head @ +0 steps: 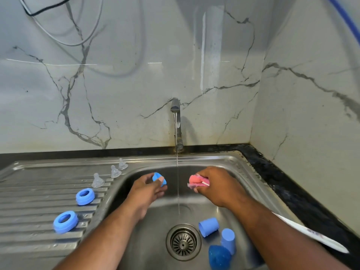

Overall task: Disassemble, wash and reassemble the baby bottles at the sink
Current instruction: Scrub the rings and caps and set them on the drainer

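My left hand [150, 187] grips a small blue bottle ring [158, 178] over the sink basin, just left of the water stream. To the right of the stream, my right hand [216, 184] is closed on a pink sponge [196, 181]. Two blue rings [85, 196] [65, 221] lie on the draining board. Three clear teats [98, 180] [115, 171] [122, 164] stand along the board's far edge. In the basin, right of the drain, lie two blue caps [208, 226] [228, 240] and a darker blue dome-shaped piece [219, 257].
The tap [176, 114] runs a thin stream into the steel sink [229, 162]. The drain [183, 242] sits at the basin's middle. A white tube [311, 234] lies on the sink's right rim beside the black counter [292, 188]. Marble walls close the back and right.
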`<state>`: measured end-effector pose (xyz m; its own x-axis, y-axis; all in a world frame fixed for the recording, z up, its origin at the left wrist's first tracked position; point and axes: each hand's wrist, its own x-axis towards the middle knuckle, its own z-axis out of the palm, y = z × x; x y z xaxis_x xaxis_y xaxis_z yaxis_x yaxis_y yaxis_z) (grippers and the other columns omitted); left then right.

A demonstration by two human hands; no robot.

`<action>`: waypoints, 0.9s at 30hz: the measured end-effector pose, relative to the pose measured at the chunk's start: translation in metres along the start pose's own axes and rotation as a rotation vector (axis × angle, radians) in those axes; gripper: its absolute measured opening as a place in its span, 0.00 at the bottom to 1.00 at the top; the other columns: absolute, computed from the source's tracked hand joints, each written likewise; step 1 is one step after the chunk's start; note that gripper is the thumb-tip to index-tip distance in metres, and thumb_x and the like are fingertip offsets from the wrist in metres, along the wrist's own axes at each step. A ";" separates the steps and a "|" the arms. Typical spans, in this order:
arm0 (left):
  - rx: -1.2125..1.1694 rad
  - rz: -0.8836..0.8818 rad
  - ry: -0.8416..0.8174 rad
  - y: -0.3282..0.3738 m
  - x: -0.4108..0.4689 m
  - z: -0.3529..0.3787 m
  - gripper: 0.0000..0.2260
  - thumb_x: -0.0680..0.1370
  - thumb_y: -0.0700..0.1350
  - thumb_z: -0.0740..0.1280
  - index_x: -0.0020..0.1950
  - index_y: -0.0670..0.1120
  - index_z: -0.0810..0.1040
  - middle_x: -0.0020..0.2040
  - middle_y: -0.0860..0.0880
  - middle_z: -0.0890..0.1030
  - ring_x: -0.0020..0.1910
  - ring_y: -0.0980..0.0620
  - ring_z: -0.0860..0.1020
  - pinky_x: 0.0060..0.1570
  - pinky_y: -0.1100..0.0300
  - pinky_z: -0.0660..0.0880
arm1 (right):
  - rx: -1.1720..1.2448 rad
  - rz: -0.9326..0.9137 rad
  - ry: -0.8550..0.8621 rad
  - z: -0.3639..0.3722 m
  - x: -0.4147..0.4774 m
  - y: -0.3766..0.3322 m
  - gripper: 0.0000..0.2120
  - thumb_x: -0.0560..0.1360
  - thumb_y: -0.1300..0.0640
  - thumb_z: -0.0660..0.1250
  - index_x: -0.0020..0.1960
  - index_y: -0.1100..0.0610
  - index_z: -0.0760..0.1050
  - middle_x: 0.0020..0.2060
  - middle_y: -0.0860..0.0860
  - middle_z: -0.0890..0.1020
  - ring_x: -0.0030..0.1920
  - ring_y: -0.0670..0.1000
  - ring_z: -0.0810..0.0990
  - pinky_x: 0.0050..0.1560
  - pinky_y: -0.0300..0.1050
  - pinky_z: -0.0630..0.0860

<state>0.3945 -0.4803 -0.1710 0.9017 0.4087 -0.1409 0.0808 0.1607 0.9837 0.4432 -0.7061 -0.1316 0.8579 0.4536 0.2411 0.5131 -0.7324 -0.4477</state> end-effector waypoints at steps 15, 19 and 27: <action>-0.305 -0.333 0.114 -0.016 0.032 0.057 0.14 0.83 0.33 0.61 0.68 0.29 0.70 0.60 0.31 0.77 0.54 0.36 0.78 0.48 0.47 0.81 | 0.018 0.108 -0.090 0.014 0.008 0.019 0.09 0.72 0.44 0.75 0.47 0.47 0.82 0.40 0.47 0.83 0.41 0.49 0.81 0.42 0.44 0.77; -0.209 -0.340 0.109 -0.017 0.035 0.040 0.13 0.82 0.30 0.61 0.66 0.30 0.72 0.58 0.31 0.78 0.48 0.37 0.81 0.45 0.48 0.82 | 0.015 0.121 -0.096 0.016 0.010 0.022 0.11 0.71 0.43 0.76 0.50 0.47 0.82 0.44 0.46 0.84 0.44 0.50 0.82 0.47 0.45 0.79; -0.251 -0.330 0.023 -0.010 0.034 0.052 0.11 0.84 0.34 0.59 0.66 0.32 0.71 0.57 0.30 0.78 0.46 0.37 0.81 0.58 0.44 0.76 | -0.004 0.121 -0.082 0.017 0.010 0.019 0.15 0.71 0.41 0.76 0.55 0.46 0.82 0.46 0.46 0.84 0.46 0.49 0.82 0.48 0.46 0.80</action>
<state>0.4459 -0.5145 -0.1799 0.8349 0.3178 -0.4493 0.2554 0.4995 0.8278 0.4605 -0.7067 -0.1520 0.9086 0.4017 0.1147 0.4064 -0.7860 -0.4659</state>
